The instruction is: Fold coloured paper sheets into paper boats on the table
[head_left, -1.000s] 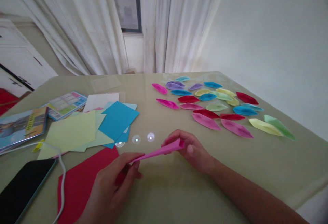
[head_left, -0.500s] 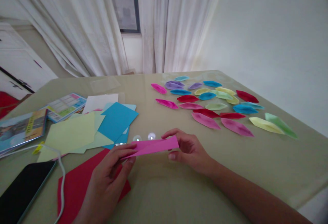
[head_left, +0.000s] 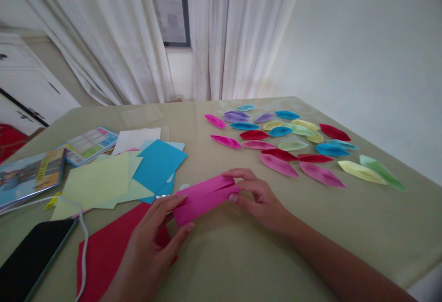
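Observation:
Between my two hands is a strip of folded pink paper [head_left: 207, 198], tilted above the table, with a lengthwise slit or fold line along it. At its left end, my left hand [head_left: 155, 223] holds it with the fingers behind and the thumb along the lower edge. My right hand [head_left: 257, 196] pinches the right end between thumb and fingers. Under my left hand lies a red sheet of paper [head_left: 110, 242]. Beyond the hands are several folded paper boats [head_left: 278, 165] in pink, red, blue, yellow, green and purple.
On the left lie blue paper squares [head_left: 159, 164], pale yellow sheets [head_left: 96, 180], a picture book [head_left: 31, 173] and a colourful printed card [head_left: 91, 143]. A black phone [head_left: 34, 251] and a white cable [head_left: 84, 246] are at the near left. A white wall [head_left: 373, 53] borders the right side.
The pink paper has been turned so its broad face and middle line show. Its right end is raised, and my left thumb has shifted along the lower edge.

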Demonstrator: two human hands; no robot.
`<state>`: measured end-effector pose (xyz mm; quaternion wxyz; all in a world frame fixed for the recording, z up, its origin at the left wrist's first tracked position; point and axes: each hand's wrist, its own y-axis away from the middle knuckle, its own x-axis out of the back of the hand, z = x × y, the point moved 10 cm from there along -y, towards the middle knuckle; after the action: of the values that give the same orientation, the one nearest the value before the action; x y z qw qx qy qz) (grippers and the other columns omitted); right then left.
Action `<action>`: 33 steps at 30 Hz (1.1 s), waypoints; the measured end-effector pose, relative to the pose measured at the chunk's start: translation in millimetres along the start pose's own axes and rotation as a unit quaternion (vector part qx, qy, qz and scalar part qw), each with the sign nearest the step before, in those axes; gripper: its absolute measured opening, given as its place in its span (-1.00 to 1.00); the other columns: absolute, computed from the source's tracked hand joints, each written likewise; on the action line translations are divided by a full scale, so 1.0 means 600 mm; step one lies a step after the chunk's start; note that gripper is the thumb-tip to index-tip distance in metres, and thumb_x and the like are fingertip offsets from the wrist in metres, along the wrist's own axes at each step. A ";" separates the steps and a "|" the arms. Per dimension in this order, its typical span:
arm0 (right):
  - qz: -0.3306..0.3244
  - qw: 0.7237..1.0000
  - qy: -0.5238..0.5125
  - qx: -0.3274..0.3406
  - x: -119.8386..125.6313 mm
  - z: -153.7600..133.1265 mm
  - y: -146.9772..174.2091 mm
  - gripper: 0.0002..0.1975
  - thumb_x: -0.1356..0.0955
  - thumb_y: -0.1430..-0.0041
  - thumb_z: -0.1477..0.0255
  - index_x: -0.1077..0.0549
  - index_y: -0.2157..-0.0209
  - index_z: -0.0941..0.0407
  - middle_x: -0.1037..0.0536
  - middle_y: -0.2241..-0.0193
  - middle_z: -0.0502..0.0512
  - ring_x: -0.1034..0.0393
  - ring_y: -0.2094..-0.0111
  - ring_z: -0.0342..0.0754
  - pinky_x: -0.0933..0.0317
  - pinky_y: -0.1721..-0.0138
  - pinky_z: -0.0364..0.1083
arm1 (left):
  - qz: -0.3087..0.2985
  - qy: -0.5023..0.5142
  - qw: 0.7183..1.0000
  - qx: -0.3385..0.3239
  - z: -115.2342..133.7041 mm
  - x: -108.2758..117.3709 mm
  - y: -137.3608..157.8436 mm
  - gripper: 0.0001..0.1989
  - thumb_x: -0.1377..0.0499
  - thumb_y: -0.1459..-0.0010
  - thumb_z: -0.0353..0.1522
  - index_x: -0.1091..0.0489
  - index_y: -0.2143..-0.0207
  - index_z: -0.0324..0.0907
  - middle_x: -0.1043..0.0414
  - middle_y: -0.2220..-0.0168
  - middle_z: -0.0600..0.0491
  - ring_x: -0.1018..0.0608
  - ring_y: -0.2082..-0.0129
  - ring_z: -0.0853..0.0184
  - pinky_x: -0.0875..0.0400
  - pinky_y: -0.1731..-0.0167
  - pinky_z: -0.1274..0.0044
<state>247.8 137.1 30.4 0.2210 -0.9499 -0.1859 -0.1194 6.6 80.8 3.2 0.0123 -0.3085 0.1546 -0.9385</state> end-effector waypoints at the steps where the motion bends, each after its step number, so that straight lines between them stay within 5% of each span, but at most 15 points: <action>1: -0.001 1.000 0.025 0.008 0.002 0.000 -0.001 -0.89 -0.50 -0.35 0.37 -0.70 0.11 -0.06 -0.60 -0.14 0.13 -0.42 -0.20 0.11 -0.24 -0.27 0.16 | 0.003 -0.024 1.000 -0.018 0.004 0.002 -0.001 -0.66 -0.29 -0.32 -0.09 -0.52 -0.08 0.04 -0.54 -0.16 0.00 -0.62 -0.15 0.12 -0.62 -0.12 0.27; 6: -0.021 0.981 0.192 0.021 -0.001 0.012 -0.001 -0.83 -0.49 -0.29 0.54 -0.68 0.16 -0.02 -0.62 -0.11 0.13 -0.43 -0.17 0.13 -0.20 -0.24 0.20 | -0.024 -0.140 0.985 -0.097 0.013 -0.010 0.010 -0.84 -0.20 -0.39 -0.21 -0.57 0.11 0.02 -0.56 -0.15 0.01 -0.59 -0.18 0.08 -0.60 -0.13 0.18; 10: -0.060 0.939 0.335 0.054 -0.032 0.006 0.011 -0.77 -0.44 -0.31 0.60 -0.64 0.10 0.01 -0.61 -0.14 0.16 -0.37 -0.19 0.19 -0.12 -0.21 0.22 | -0.027 -0.254 0.955 -0.151 0.023 -0.024 0.018 -0.88 -0.23 -0.35 -0.31 -0.59 0.14 0.01 -0.50 -0.27 0.02 -0.32 -0.42 -0.09 -0.18 -0.36 -0.17; 13: -0.085 0.915 0.378 0.116 -0.069 -0.019 0.029 -0.81 -0.36 -0.44 0.53 -0.60 0.04 0.05 -0.60 -0.16 0.18 -0.36 -0.19 0.17 -0.07 -0.21 0.18 | -0.091 -0.267 0.939 -0.195 0.033 -0.050 0.024 -0.82 -0.23 -0.38 -0.30 -0.58 0.02 0.02 -0.55 -0.24 0.03 -0.50 -0.31 0.07 0.03 -0.46 -0.11; 19: -0.157 0.905 0.366 0.151 -0.117 -0.030 0.053 -0.85 -0.35 -0.50 0.46 -0.57 0.03 0.03 -0.63 -0.13 0.09 -0.40 -0.15 0.07 -0.05 -0.24 0.11 | -0.161 -0.254 0.917 -0.263 0.049 -0.076 0.045 -0.45 -0.27 -0.36 -0.14 -0.35 -0.35 0.04 -0.46 -0.33 0.03 -0.52 -0.30 0.14 -0.47 -0.29 0.26; 24: -0.158 0.914 0.363 0.089 -0.088 -0.013 0.035 -0.86 -0.39 -0.43 0.50 -0.58 0.03 0.08 -0.66 0.00 0.14 -0.44 -0.05 0.09 -0.14 -0.18 0.12 | -0.173 -0.278 0.902 -0.281 0.056 -0.074 0.048 -0.52 -0.23 -0.39 -0.17 -0.38 -0.33 0.09 -0.48 -0.32 0.10 -0.55 -0.25 0.14 -0.48 -0.27 0.25; 33: -0.284 0.915 0.248 0.142 -0.115 -0.039 0.046 -0.84 -0.34 -0.50 0.43 -0.60 0.06 0.08 -0.63 0.03 0.13 -0.46 0.00 0.00 -0.26 -0.09 0.00 | -0.172 -0.296 0.892 -0.295 0.072 -0.079 0.053 -0.57 -0.27 -0.36 -0.18 -0.44 -0.25 0.08 -0.53 -0.24 0.06 -0.56 -0.20 0.07 -0.53 -0.19 0.21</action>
<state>193.4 82.4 19.2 0.3492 -0.7555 -0.4021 -0.3816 68.1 43.7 -0.6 -0.1955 -0.5833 0.3584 -0.7022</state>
